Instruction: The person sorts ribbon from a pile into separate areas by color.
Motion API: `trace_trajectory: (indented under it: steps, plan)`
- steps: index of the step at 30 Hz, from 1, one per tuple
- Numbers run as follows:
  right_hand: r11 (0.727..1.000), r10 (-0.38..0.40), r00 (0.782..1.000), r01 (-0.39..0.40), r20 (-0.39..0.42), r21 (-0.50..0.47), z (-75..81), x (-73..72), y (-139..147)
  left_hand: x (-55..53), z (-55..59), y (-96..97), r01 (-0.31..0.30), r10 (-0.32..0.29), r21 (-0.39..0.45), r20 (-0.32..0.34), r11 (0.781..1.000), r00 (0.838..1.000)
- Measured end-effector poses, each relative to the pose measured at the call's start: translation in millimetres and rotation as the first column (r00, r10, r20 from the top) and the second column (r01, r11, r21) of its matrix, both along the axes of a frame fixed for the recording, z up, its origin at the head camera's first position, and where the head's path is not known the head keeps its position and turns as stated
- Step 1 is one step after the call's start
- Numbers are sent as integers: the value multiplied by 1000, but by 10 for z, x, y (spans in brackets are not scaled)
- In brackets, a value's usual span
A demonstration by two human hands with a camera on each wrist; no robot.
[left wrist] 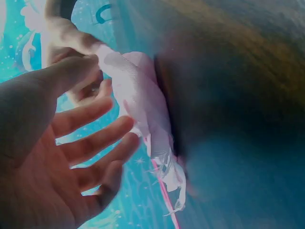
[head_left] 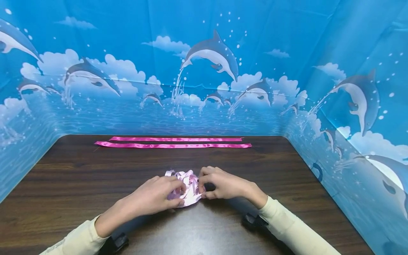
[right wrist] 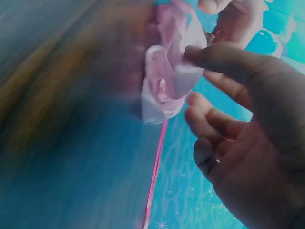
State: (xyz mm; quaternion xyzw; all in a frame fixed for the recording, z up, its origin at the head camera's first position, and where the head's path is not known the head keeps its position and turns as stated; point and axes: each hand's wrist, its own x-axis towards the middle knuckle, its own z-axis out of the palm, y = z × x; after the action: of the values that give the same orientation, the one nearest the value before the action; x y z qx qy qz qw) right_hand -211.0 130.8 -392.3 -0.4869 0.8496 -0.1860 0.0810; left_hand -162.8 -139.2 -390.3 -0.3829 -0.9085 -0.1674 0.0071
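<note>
A loose heap of pale pink satin ribbon (head_left: 190,189) lies on the dark table between both hands. From the left, my left hand (head_left: 159,194) reaches the heap, its fingers spread and slightly bent at the ribbon's side. In the left wrist view, a gap shows between its thumb and fingers (left wrist: 90,143). On the other side, my right hand (head_left: 223,182) pinches the ribbon's edge with thumb and fingers. In the right wrist view its thumb presses on a looped fold of the ribbon (right wrist: 164,86), while its lower fingers stay bent apart from it.
Two bright pink ribbon strips, a rear one (head_left: 175,139) and a front one (head_left: 173,145), lie straight along the far side of the wood-grain table (head_left: 79,177). A blue dolphin-print sheet (head_left: 134,106) rises behind and along both sides.
</note>
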Motion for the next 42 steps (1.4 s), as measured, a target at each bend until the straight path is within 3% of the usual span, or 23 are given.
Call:
trace_trajectory:
  steps: [4, 8, 10, 14, 16, 19, 22, 25, 27, 30, 36, 42]
  plan:
    - [986, 48, 986, -21, 162, -168, 60, -12, 34, 31, 33, 21, -8, 10, 46, -47, 999, 999]
    - [955, 135, 951, -49, 280, -293, 101, -23, 52, 42, 23, 38, 78, -92, 172, 72, 982, 993]
    - [949, 142, 939, -40, 312, -313, 141, -14, 65, 31, 23, 35, 116, -158, 254, 152, 960, 976]
    - [942, 123, 928, 2, 351, -335, 249, 9, 112, -21, 61, -2, 156, -290, 429, 268, 890, 919]
    - [932, 129, 923, 12, 362, -361, 292, 7, 141, -41, 107, -34, 147, -329, 487, 312, 861, 891]
    - [909, 150, 914, 23, 378, -416, 341, -1, 183, -57, 192, -88, 99, -341, 531, 381, 842, 860]
    - [877, 177, 892, 49, 416, -477, 383, -1, 216, -73, 288, -142, 39, -322, 547, 432, 836, 843]
    - [843, 208, 865, 79, 457, -533, 421, 9, 250, -88, 369, -194, 4, -303, 567, 434, 823, 848]
    - [820, 227, 850, 97, 475, -565, 443, 11, 276, -98, 407, -226, -6, -291, 582, 417, 813, 861]
    - [790, 240, 843, 118, 481, -601, 478, 3, 326, -113, 435, -262, -25, -269, 601, 394, 799, 879]
    - [772, 178, 858, 181, 482, -609, 564, -30, 453, -162, 452, -347, -85, -222, 611, 409, 787, 885]
    - [752, 111, 870, 242, 481, -613, 618, -114, 598, -241, 469, -485, -155, -127, 601, 400, 784, 907]
